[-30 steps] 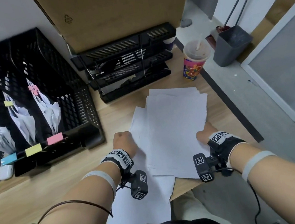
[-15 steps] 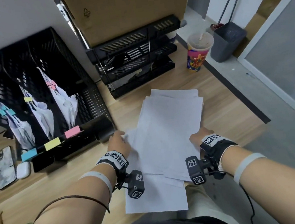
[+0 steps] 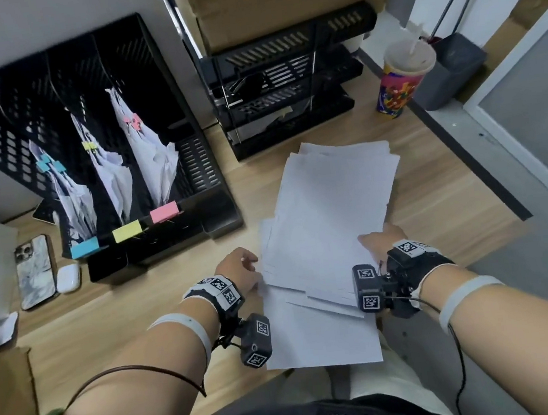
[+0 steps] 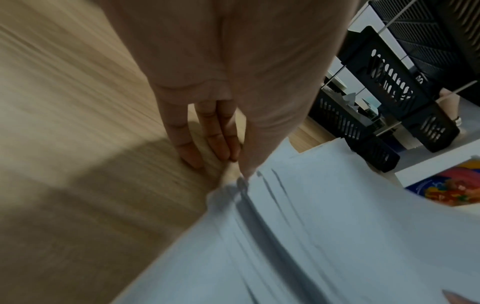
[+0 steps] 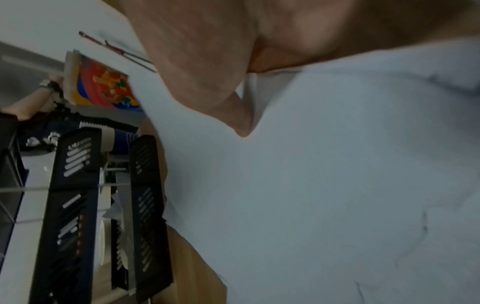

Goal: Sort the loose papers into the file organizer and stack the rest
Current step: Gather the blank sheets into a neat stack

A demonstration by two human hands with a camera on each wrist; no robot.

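1. At the left edge of the paper stack (image 3: 332, 214), the left hand (image 3: 238, 268) has its fingers (image 4: 221, 131) straight and close together, tips down on the wooden desk (image 3: 436, 187) — the thumb side meets the sheet edges. It pushes against them, gripping nothing.

2. Across the stack, the right hand (image 3: 378, 241) pinches the near right corner: thumb (image 5: 207, 82) on top, the other fingers hidden beneath the sheets, so I cannot tell how they lie.

3. The stack lies between the two hands, touching both, fanned and skewed; its far end points toward the black tray rack (image 3: 285, 88). A single bottom sheet (image 3: 319, 332) pokes out toward the person, past the desk edge.

4. Likely trouble — only one corner is pinched. If the pile is lifted from there, the lower sheets could slide free and the overhanging one could drop off the desk.

5. Squaring the pile by pushing from the left alone might buckle the top sheets rather than align them, since the edges are staggered.

6. The file organizer (image 3: 93, 153) stands well apart to the left, its three labelled slots already holding clipped papers. Carrying a loose pile that far risks shedding pages.

7. The drink cup (image 3: 402, 84) stands near the stack's far right corner; a swing of the paper that way could knock it.
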